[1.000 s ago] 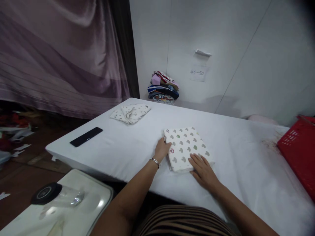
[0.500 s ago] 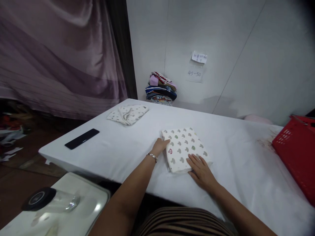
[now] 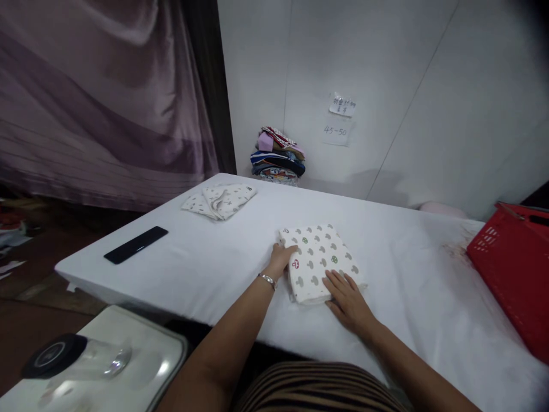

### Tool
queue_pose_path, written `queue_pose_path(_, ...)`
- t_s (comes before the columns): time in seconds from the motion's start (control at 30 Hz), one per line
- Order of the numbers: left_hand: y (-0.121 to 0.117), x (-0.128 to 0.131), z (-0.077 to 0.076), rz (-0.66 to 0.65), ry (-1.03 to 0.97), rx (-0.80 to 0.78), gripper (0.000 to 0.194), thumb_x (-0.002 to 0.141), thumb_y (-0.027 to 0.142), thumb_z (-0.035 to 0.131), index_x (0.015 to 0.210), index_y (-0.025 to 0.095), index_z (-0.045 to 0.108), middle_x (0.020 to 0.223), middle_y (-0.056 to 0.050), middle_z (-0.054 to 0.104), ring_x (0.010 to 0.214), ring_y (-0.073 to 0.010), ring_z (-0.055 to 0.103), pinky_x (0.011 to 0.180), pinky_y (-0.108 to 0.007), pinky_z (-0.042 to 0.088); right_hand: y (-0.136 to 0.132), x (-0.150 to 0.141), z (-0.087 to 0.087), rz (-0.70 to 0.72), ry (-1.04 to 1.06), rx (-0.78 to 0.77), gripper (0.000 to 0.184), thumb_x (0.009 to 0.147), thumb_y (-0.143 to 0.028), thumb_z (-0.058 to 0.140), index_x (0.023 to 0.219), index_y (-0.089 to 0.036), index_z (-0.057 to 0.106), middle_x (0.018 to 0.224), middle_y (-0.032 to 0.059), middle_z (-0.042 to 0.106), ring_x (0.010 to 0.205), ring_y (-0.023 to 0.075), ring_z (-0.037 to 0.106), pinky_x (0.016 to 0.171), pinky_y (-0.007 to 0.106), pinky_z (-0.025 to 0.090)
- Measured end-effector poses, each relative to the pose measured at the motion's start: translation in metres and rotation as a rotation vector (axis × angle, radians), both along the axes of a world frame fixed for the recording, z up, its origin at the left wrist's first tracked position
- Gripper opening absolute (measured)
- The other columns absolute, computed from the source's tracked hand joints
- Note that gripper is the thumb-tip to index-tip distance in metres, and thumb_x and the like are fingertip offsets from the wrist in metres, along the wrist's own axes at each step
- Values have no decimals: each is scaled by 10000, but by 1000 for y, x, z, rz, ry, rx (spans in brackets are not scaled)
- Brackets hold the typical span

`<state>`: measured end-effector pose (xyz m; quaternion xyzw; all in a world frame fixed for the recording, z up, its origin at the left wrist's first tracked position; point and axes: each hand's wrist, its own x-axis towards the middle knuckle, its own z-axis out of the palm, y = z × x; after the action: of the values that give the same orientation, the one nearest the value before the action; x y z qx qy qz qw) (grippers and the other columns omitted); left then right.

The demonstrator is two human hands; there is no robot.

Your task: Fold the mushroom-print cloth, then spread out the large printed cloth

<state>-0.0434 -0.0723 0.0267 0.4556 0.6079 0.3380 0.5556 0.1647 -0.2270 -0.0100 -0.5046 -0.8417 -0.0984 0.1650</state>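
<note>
A folded white cloth (image 3: 319, 260) printed with grey, green and red mushrooms lies on the white-covered table (image 3: 206, 269) in front of me. My left hand (image 3: 278, 260) is at its left edge, thumb on top and the other fingers curled down at the side, partly hidden. My right hand (image 3: 347, 297) rests flat on the near right corner, fingers stretched over the print. Farther back on the left lies another white patterned cloth (image 3: 229, 200), loosely folded.
A black phone-like slab (image 3: 136, 244) lies near the table's left edge. A red plastic basket (image 3: 506, 269) stands at the right. Folded fabrics (image 3: 278, 157) are stacked by the wall. At lower left, a clear bottle with a black lid (image 3: 55, 355) lies on a white surface.
The view has shifted slightly, so the surroundings sit a little farther left. Both hands stay at the same places on the mushroom-print cloth, which keeps its shape.
</note>
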Motion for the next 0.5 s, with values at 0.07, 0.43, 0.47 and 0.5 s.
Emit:
queue_pose_path(0.07,2,0,4,13,4,44,736,764,325,666,1336,94,265,1261,-193,549,990,-201,621,729,-243,499,0,-1,2,-3,6,-6,614,902,-249,448,1477,-223,233,1472,113,348,1353,290,313,1067,545,330)
queue_pose_path(0.43,46,-36,7,21,200,157,709,756,227,669,1337,41,306,1183,-181,594,971,-218,612,792,-264,459,0,-48,0,33,-60,-19,770,884,-232,402,1495,-287,-63,1492,1,262,1361,197,292,1063,456,414)
queue_pose_path(0.47,46,-38,5,17,222,163,695,759,256,670,1326,45,329,1170,-180,601,973,-224,614,797,-270,459,0,-48,0,37,-61,-14,770,885,-231,401,1494,-287,-67,1491,-2,263,1360,196,293,1062,453,417)
queue_pose_path(0.5,44,-40,2,16,241,174,684,762,293,672,1318,61,350,1173,-174,601,996,-232,609,817,-277,455,0,-48,-1,46,-60,-13,768,887,-228,401,1495,-283,-66,1492,0,266,1361,199,293,1063,456,416)
